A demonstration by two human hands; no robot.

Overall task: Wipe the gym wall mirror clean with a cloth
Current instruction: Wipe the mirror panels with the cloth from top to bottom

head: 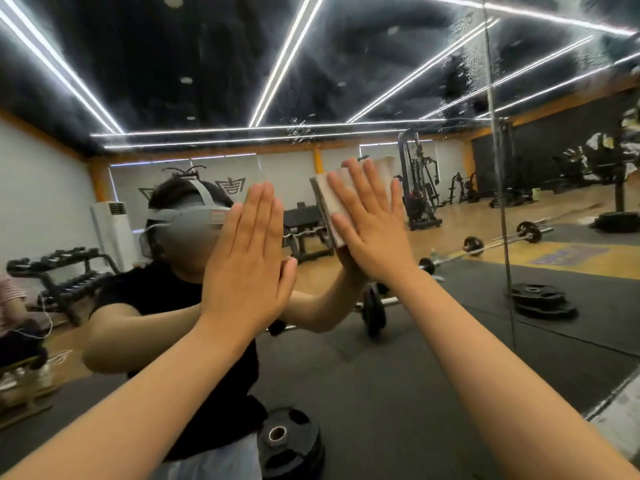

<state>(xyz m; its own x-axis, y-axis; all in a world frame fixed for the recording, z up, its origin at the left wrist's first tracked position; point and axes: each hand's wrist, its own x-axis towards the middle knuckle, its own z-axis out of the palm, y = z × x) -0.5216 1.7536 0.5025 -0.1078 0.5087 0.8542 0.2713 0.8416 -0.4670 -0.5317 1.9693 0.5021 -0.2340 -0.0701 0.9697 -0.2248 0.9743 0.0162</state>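
The gym wall mirror [346, 81] fills nearly the whole view and reflects the room and me. My right hand [370, 223] lies flat with straight, spread fingers on a folded beige cloth [323, 199], pressing it against the glass at about head height. My left hand [251, 258] is flat on the bare mirror just left of the cloth, fingers straight and together. Water droplets and streaks show on the glass above the cloth [303, 131] and at the upper right [460, 64].
A vertical seam between mirror panels [498, 188] runs down the right side. Reflected in the glass are weight plates [291, 441], barbells [502, 240], a dumbbell rack [62, 271] and exercise machines [417, 181]. The mirror's lower right edge [609, 400] meets a pale surface.
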